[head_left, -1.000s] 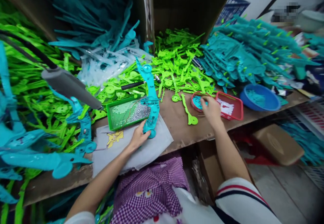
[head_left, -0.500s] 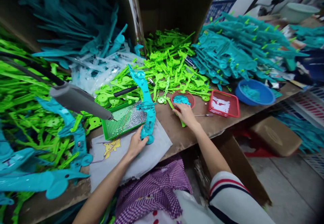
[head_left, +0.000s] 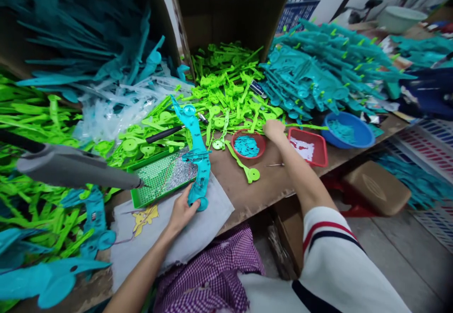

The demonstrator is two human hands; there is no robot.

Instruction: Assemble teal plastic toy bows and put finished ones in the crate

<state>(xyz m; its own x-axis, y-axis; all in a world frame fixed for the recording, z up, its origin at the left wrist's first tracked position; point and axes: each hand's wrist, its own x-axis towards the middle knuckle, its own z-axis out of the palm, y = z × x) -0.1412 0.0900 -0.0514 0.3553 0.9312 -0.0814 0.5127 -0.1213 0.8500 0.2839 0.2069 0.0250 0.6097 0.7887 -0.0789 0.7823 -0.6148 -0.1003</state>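
My left hand point(head_left: 184, 208) grips the lower end of a long turquoise plastic half-shell point(head_left: 199, 167), which stands up over the grey cloth point(head_left: 208, 218). Small fittings show along its inner face. My right hand point(head_left: 275, 131) is closed at the right edge of the green pile, its fingertips hidden. A thin green plastic piece point(head_left: 307, 126) sticks out from it to the right, over the red basket's rim. Close by, a round red basket point(head_left: 264, 152) holds small turquoise pieces. On the bare table lies another green arm-shaped piece point(head_left: 244, 166) with a disc end.
A green perforated tray point(head_left: 138, 202) of small metal parts is beside the cloth. A grey power screwdriver point(head_left: 81, 166) hangs at left. A square red basket point(head_left: 320, 150), blue bowl point(head_left: 368, 136), black-handled tool point(head_left: 164, 134) and turquoise heap point(head_left: 311, 77) surround the work.
My right hand has moved from the round basket rightwards and back to the green pile, and a thin green piece now juts from it. My left hand keeps hold of the turquoise shell.
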